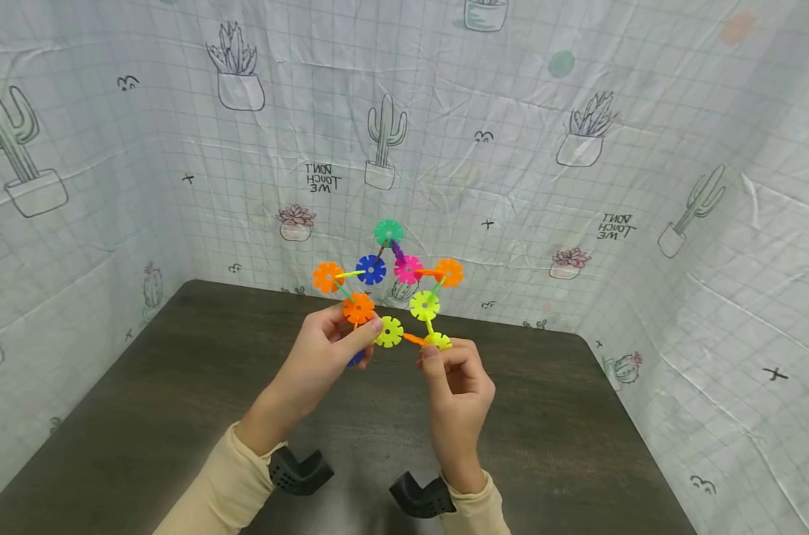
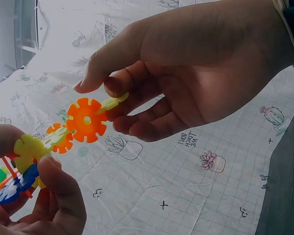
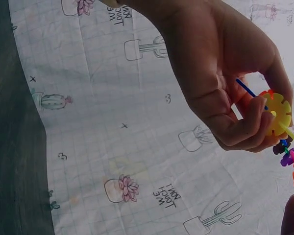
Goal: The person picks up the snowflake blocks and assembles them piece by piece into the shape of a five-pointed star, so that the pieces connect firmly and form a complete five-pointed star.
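Observation:
A star-shaped outline of interlocking plastic snowflake discs is held up above the table, with a green disc at its top. My left hand pinches its lower left part, by an orange disc and a yellow disc. A blue disc shows partly below those fingers. At the lower right, my right hand pinches another yellow disc between thumb and fingers. In the right wrist view, a blue disc stands edge-on beside the yellow disc. Fingers hide some joints.
Both hands are over a dark wooden table. Behind it and along both sides hangs a pale cloth printed with cacti and a grid. Black curved mounts sit at both wrists, beside beige sleeves.

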`<state>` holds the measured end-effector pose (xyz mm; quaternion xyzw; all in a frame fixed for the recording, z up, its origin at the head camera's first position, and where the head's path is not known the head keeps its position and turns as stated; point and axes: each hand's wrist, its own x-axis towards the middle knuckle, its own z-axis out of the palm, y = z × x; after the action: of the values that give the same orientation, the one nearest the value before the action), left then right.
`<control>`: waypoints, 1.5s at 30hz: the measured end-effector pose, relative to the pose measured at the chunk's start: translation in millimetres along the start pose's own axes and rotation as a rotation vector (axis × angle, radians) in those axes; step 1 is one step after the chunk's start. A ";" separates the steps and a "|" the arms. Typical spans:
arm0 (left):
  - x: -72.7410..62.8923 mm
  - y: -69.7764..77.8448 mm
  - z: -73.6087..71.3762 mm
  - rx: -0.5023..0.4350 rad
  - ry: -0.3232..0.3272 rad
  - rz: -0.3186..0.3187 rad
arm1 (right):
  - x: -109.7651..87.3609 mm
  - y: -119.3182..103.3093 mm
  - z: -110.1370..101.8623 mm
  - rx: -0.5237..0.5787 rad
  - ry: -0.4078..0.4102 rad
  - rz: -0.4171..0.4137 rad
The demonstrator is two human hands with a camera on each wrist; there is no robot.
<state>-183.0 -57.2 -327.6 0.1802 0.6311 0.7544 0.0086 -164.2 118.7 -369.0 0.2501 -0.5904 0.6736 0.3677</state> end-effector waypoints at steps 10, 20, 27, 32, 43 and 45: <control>-0.6 1.2 1.2 0.040 0.035 0.016 | -1.3 -0.9 4.5 -0.002 -0.006 -0.012; -1.7 -0.1 1.2 0.005 0.029 -0.028 | -2.8 -3.8 3.1 0.023 -0.037 0.028; -1.4 -1.2 1.2 -0.014 0.059 -0.008 | -1.5 -7.8 1.3 0.080 -0.041 0.105; -0.5 -0.3 -0.7 -0.027 0.057 -0.008 | 0.5 -11.2 -0.3 -0.014 -0.035 0.118; -1.8 -1.6 -4.7 0.044 -0.004 -0.023 | 0.8 -14.0 1.3 -0.005 0.023 0.163; -2.2 -2.4 -5.6 0.074 -0.011 -0.022 | 0.6 -13.9 2.1 0.006 0.039 0.166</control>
<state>-183.1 -62.5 -331.2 0.1777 0.6603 0.7295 0.0137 -153.8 117.2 -359.7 0.1884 -0.5998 0.7082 0.3211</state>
